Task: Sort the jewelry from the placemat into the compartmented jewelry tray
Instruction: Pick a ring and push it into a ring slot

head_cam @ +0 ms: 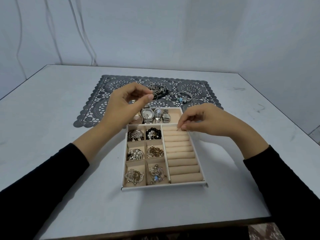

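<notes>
Tray was soft beige with padded rolls; my right hand pinched a thin ring there, left hand curled over the lacy placemat, couldn't tell if holding anything. Plain white table.

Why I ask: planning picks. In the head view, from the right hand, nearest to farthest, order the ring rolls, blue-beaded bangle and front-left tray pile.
1. Ring rolls, under the right hand.
2. Blue-beaded bangle, behind it on the placemat.
3. Front-left tray pile, nearest the person.
</notes>
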Demonstrator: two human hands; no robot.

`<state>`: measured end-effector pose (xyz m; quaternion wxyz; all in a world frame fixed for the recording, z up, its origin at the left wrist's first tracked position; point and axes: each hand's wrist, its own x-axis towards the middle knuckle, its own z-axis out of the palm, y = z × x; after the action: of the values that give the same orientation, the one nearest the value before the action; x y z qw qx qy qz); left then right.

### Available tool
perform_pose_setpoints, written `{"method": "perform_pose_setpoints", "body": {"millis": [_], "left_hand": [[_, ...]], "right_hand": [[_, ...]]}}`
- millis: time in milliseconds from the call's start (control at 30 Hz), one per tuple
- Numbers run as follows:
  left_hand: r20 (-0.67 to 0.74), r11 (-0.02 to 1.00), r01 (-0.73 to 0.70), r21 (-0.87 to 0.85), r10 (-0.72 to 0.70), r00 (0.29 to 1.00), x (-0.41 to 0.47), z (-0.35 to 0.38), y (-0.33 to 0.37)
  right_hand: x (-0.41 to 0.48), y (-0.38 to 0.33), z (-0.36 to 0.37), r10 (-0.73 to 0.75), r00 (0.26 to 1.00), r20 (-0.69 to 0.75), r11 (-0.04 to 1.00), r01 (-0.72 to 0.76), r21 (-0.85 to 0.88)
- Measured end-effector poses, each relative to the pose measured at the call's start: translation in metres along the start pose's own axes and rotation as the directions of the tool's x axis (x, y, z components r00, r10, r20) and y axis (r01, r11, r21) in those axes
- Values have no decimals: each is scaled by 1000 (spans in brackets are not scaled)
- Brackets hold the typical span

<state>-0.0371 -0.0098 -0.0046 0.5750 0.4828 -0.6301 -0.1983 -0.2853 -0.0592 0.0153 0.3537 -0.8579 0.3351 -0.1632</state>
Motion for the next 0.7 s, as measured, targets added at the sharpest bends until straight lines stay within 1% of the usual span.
{"method": "perform_pose_setpoints", "body": {"millis": [133,367,567,633,700], "left_hand": [[1,1000,-3,3,3,1000,-1,0,-1],[1,1000,18,-10,-18,1000,-1,0,1],[10,999,29,-38,-29,1000,-3,2,3],[17,999,28,-34,-27,999,-4,1,4],[26,999,27,-34,-26,999,-4,2,5]], "right_hand": [[2,-2,2,10,1000,-7,1000,-10,18],[6,-3,2,22,1000,17,999,-21,-30],[7,-3,4,32,999,4,995,-31,-91],[7,-3,5,32,999,4,996,-31,-85],[6,-2,4,27,1000,-6,999,-28,-42]]}}
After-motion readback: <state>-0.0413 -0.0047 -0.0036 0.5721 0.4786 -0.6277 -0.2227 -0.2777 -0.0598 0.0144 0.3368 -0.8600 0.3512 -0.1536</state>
